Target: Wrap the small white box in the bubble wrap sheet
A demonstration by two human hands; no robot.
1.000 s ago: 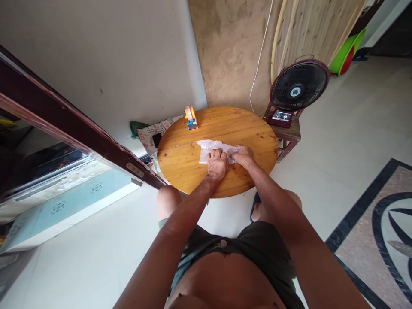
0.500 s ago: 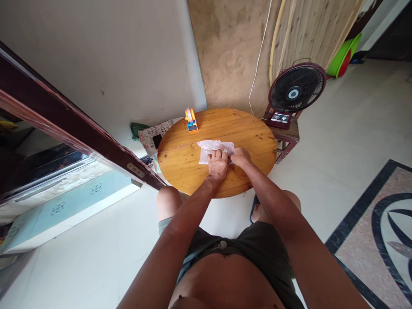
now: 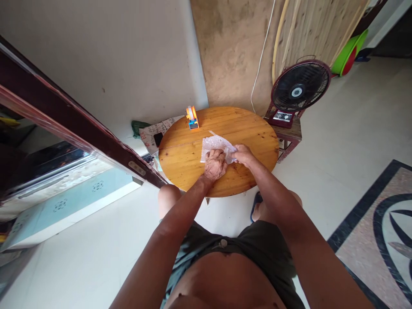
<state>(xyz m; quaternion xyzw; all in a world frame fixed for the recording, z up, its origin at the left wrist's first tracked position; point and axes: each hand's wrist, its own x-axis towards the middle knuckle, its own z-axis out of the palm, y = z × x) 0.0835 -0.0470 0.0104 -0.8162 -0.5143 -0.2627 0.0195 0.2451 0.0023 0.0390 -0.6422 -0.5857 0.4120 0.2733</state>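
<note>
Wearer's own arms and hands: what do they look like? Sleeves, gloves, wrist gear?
Both the left arm and right arm are bare, with no sleeves in view. Left hand and right hand are ungloved. No watch, band, cable or marking shows on either wrist; rings are too small to rule out.

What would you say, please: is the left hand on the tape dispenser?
No, the left hand lies on the bubble wrap, apart from the tape dispenser.

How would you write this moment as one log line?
left hand: on bubble wrap | right hand: holds its right end | around: tape dispenser on table, fan on stool
</note>
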